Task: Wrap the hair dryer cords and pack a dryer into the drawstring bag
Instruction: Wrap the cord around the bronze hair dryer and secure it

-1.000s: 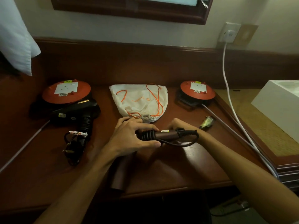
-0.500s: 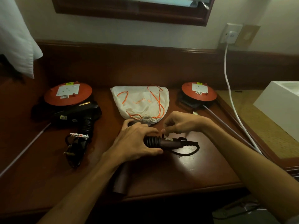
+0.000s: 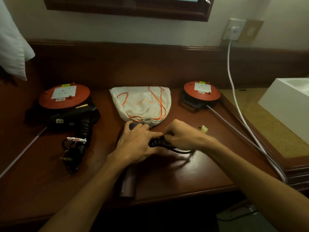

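Note:
A dark brown hair dryer (image 3: 127, 183) lies on the wooden desk (image 3: 184, 178), barrel toward me, handle pointing right. My left hand (image 3: 135, 144) covers its body and holds it where the ribbed handle (image 3: 156, 143) starts. My right hand (image 3: 182, 136) grips the handle's far end with the black cord (image 3: 183, 151), which loops below it. The white drawstring bag (image 3: 142, 104) with orange strings lies just behind my hands, mouth gathered shut. A second, black dryer (image 3: 78, 119) lies at the left, its cord bundled and tied by its handle.
Two orange cable reels stand at the back, one at the left (image 3: 64, 96), one at the right (image 3: 201, 92). A white cable (image 3: 234, 91) runs from the wall socket down the desk's right edge. A small yellowish item (image 3: 204, 128) lies right of my hand. A white box (image 3: 287, 104) sits far right.
My right hand moved from above the handle down onto its end and closed over the cord. The cord loop shifted under it. My left hand stayed on the dryer.

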Motion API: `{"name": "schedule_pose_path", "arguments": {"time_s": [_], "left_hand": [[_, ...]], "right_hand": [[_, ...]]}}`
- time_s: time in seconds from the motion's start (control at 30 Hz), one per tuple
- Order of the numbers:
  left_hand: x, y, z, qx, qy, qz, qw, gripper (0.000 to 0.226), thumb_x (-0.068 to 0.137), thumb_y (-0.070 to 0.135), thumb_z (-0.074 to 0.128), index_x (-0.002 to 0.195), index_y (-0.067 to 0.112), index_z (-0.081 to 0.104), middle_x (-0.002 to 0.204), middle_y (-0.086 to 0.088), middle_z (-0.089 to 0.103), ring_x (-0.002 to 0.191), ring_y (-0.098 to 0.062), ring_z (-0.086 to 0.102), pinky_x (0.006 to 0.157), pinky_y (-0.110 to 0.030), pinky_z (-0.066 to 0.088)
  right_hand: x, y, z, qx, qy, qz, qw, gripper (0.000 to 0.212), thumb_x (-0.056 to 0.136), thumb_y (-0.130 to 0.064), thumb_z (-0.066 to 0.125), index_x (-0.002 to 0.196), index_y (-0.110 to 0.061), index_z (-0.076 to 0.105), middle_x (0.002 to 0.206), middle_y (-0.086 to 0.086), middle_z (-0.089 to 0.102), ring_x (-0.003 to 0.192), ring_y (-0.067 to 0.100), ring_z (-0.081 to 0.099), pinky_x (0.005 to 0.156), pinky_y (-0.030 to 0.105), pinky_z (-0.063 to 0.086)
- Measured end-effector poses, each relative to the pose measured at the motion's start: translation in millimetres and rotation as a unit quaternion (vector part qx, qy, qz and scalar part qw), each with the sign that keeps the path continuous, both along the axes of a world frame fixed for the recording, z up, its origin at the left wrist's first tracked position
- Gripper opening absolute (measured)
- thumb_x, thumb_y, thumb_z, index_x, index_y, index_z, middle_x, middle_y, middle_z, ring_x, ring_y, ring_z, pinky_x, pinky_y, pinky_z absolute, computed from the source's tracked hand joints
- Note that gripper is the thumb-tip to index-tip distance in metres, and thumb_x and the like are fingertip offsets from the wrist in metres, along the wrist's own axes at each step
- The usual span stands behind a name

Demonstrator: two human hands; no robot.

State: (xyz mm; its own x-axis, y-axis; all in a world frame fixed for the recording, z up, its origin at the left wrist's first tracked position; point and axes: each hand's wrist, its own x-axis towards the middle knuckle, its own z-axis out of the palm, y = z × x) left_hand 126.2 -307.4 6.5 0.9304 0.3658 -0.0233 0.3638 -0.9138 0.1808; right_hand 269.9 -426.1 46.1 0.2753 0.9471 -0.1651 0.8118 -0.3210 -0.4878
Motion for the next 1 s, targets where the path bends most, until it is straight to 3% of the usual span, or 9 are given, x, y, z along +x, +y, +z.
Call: {"name": "schedule_pose_path", "arguments": {"time_s": [0.17,0.3,0.43,0.5,0.6,0.67,0.73,0.87,1.0], "left_hand": [[10,-5,4,0.004,0.036,-0.008,0.999,0.065,0.080,0.086,0.047,0.135,0.052,0.052,0.104,0.008,0.047,0.120,-0.016,0.047,0.117,-0.056,0.011],[13,-7,4,0.012,0.044,-0.018,0.999,0.068,0.078,0.086,0.049,0.138,0.055,0.047,0.111,0.006,0.054,0.122,-0.017,0.048,0.116,-0.056,0.014],[15,-6,8,0.013,0.066,-0.027,0.997,0.063,0.078,0.086,0.048,0.136,0.064,0.045,0.099,0.006,0.043,0.120,-0.019,0.048,0.114,-0.058,0.017],[15,-6,10,0.010,0.078,-0.033,0.996,0.060,0.079,0.086,0.048,0.135,0.064,0.047,0.098,0.007,0.042,0.120,-0.019,0.048,0.114,-0.058,0.016],[14,-7,12,0.007,0.078,-0.041,0.996,0.054,0.080,0.084,0.049,0.129,0.063,0.052,0.094,0.008,0.041,0.116,-0.018,0.046,0.114,-0.058,0.015],[12,-8,13,0.005,0.075,-0.045,0.996,0.048,0.081,0.082,0.050,0.123,0.060,0.057,0.090,0.008,0.041,0.114,-0.018,0.046,0.114,-0.058,0.014],[12,-8,12,-0.002,0.069,-0.047,0.997,0.045,0.082,0.080,0.052,0.120,0.057,0.060,0.088,0.010,0.040,0.113,-0.018,0.047,0.115,-0.060,0.013],[14,-1,8,-0.014,0.054,-0.048,0.997,0.054,0.078,0.081,0.056,0.126,0.056,0.057,0.093,0.012,0.044,0.118,-0.015,0.051,0.117,-0.063,0.007],[13,1,1,0.003,0.065,-0.064,0.996,0.061,0.078,0.083,0.051,0.132,0.054,0.051,0.110,0.006,0.050,0.126,-0.017,0.048,0.119,-0.066,-0.001]], "right_hand": [[-10,-12,-22,0.002,0.073,-0.072,0.995,0.020,0.087,-0.005,0.055,0.076,-0.004,0.072,0.064,0.005,0.062,0.055,0.015,0.050,0.052,0.034,0.040],[-12,-22,-29,0.033,0.136,-0.081,0.987,0.023,0.086,-0.001,0.054,0.088,-0.004,0.077,0.065,0.000,0.060,0.052,0.005,0.044,0.050,0.025,0.036],[-17,-26,-31,0.064,0.202,-0.088,0.973,0.032,0.090,0.006,0.050,0.084,-0.012,0.076,0.055,-0.012,0.060,0.045,-0.001,0.045,0.046,0.016,0.036],[-17,-31,-33,0.056,0.238,-0.086,0.966,0.032,0.095,0.005,0.048,0.087,-0.011,0.074,0.059,-0.005,0.061,0.046,0.005,0.048,0.046,0.019,0.038],[-16,-33,-36,0.063,0.183,-0.089,0.977,0.027,0.099,-0.004,0.054,0.078,-0.009,0.071,0.065,0.006,0.066,0.044,0.006,0.053,0.046,0.024,0.042],[-19,-30,-35,0.085,0.124,-0.098,0.984,0.029,0.098,-0.011,0.061,0.070,-0.012,0.067,0.063,0.004,0.066,0.040,0.003,0.053,0.044,0.022,0.041],[-23,-32,-32,0.100,0.140,-0.108,0.979,0.031,0.099,-0.013,0.063,0.067,-0.014,0.065,0.060,0.001,0.064,0.038,0.002,0.052,0.041,0.019,0.039],[-27,-58,-32,0.094,0.220,-0.072,0.968,0.022,0.104,-0.010,0.051,0.096,-0.007,0.072,0.065,0.003,0.062,0.044,0.010,0.053,0.046,0.024,0.042],[-33,-83,-53,0.115,0.197,-0.077,0.971,0.049,0.104,-0.007,0.047,0.125,-0.048,0.061,0.070,-0.004,0.061,0.049,0.005,0.053,0.052,0.024,0.045]]}}
